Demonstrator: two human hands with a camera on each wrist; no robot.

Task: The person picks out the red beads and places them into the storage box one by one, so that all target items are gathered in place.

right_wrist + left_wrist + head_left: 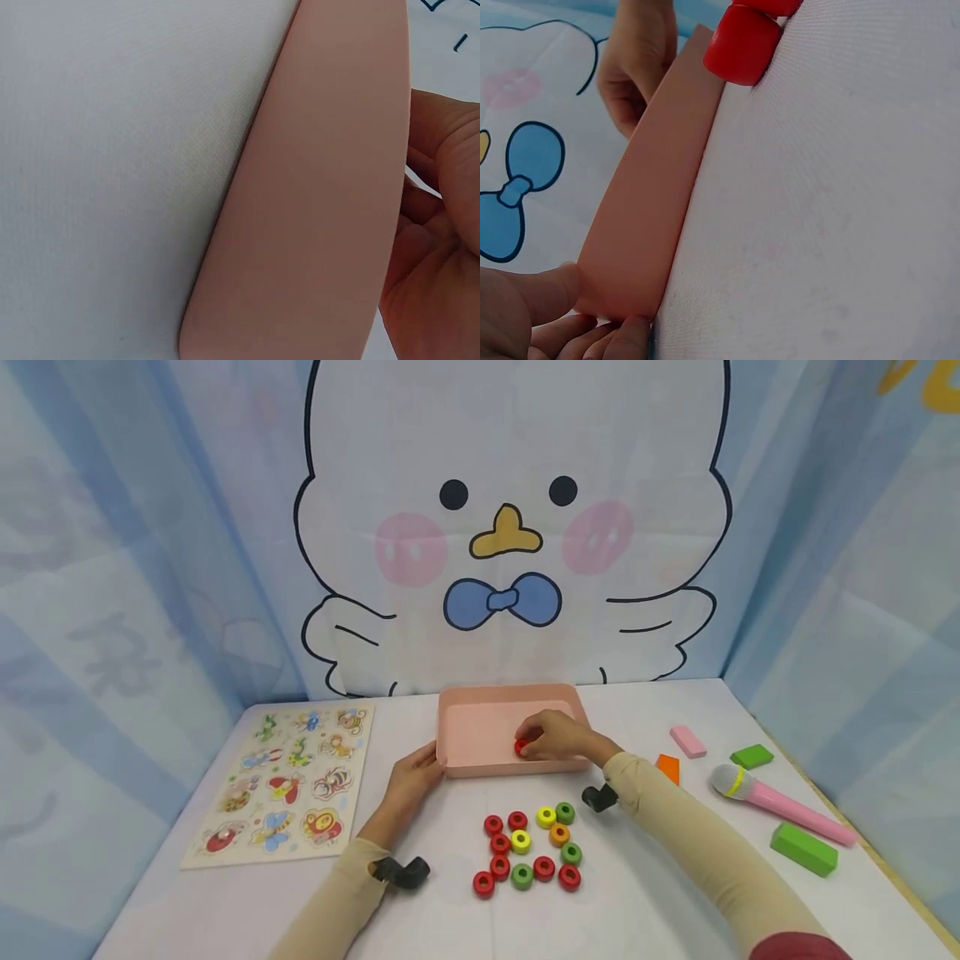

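- Overview. From my remote station, the pink tray (517, 770) stood on the white table (435, 927), at 12 o'clock from thirteen loose rings (521, 848) of red, yellow, green and orange.
- Left hand. The left hand (411, 779) gripped the tray's near-left corner, at 8 o'clock of its centre; the left wrist view showed the thumb against the wall and the fingers curled at the base.
- Right hand. The right hand (555, 735) reached over the near wall from 4 o'clock, its fingers narrow and pinching a red ring (521, 747) inside the tray. I could not tell whether the ring touched the floor; in the right wrist view the wall hid it.
- Technique. I judged that the ring was best lowered fully before the pinch loosened, since a round piece released high might roll. A light, steady left grip seemed enough to prevent sliding.
- Surroundings. The insect board (309, 797) lay between 8 and 9 o'clock of the tray, the microphone (798, 806) between 3 and 4.
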